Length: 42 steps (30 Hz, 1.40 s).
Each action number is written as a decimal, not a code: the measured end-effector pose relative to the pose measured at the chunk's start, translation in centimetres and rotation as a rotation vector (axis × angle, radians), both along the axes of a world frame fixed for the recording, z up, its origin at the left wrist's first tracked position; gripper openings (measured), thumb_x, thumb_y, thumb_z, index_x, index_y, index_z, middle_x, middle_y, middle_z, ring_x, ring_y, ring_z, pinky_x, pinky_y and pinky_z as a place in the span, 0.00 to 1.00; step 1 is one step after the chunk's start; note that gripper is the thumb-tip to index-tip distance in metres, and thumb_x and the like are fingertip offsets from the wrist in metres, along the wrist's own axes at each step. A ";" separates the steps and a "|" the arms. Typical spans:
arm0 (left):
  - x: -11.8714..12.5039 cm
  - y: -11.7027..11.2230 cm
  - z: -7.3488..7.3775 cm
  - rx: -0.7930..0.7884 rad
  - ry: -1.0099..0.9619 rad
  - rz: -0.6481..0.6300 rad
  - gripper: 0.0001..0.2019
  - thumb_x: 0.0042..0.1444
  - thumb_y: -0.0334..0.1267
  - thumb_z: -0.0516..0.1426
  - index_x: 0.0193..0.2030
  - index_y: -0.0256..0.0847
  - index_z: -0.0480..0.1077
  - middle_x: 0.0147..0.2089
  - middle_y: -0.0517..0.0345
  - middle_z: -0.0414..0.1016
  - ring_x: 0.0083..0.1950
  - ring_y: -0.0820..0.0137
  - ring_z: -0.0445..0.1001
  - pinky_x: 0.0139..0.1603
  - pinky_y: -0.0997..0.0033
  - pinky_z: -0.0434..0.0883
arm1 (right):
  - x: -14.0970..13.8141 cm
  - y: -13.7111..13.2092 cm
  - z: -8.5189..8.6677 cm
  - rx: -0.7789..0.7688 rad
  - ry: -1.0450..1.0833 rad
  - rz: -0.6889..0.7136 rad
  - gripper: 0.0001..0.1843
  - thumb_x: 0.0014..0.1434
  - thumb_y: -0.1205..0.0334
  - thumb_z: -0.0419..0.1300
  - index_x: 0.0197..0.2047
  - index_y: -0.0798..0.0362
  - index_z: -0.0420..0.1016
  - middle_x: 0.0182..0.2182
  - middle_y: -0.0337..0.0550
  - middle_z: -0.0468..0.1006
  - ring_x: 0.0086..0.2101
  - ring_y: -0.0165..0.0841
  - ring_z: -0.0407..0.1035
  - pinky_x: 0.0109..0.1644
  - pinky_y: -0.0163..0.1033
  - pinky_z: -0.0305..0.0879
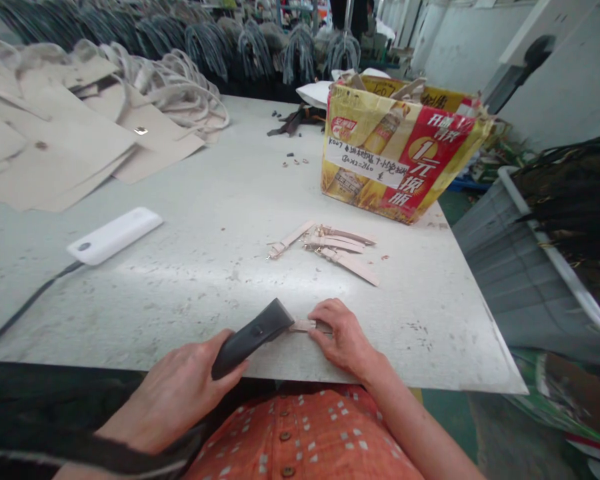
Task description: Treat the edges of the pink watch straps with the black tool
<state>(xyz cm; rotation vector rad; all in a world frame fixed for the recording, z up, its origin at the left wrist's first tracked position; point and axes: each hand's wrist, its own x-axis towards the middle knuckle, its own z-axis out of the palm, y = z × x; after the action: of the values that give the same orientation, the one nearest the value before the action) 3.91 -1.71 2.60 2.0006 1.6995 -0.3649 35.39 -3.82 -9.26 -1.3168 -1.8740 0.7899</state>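
Observation:
My left hand [180, 393] is closed around the handle of a black tool [253, 335] whose wide end rests on a small beige strap piece [303, 325] at the table's near edge. My right hand [343, 337] presses down on that same piece with fingers curled, holding it flat on the grey table [205, 220]. A small pile of similar beige straps [333, 245] lies on the table a short way beyond my hands.
A yellow and red cardboard box [400, 157] stands at the back right. A white power bank [114, 235] with a dark cable lies at left. Beige cut sheets [55, 140] and looped straps cover the far left. A grey bin [530, 260] stands right of the table.

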 end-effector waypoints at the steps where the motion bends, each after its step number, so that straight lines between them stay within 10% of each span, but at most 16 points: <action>1: -0.3 -0.2 0.1 -0.013 -0.008 0.007 0.25 0.74 0.58 0.54 0.61 0.48 0.87 0.49 0.43 1.00 0.55 0.38 1.00 0.54 0.49 0.86 | -0.1 -0.1 0.0 0.003 -0.019 0.002 0.09 0.73 0.70 0.77 0.53 0.48 0.93 0.51 0.52 0.93 0.53 0.48 0.85 0.60 0.51 0.83; 12: -1.5 -1.2 0.5 0.010 -0.161 -0.002 0.16 0.73 0.56 0.64 0.54 0.54 0.90 0.41 0.55 0.99 0.48 0.47 1.00 0.48 0.61 0.86 | -0.7 -2.0 -0.9 0.245 -0.183 0.005 0.13 0.79 0.74 0.67 0.51 0.48 0.92 0.48 0.51 0.92 0.49 0.47 0.82 0.55 0.50 0.77; 42: -1.3 -0.7 0.7 -0.139 -0.093 -0.016 0.19 0.69 0.57 0.60 0.51 0.50 0.88 0.46 0.49 0.99 0.51 0.45 0.98 0.47 0.57 0.82 | 0.0 -1.2 0.3 -0.064 -0.004 0.073 0.17 0.71 0.72 0.76 0.60 0.49 0.90 0.50 0.49 0.88 0.51 0.47 0.81 0.60 0.51 0.82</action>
<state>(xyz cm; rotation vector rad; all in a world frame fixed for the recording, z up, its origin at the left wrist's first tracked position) 2.61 -2.44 3.32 1.9021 1.5588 -0.3788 35.38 -5.06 -8.96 -1.2956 -1.9236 0.8921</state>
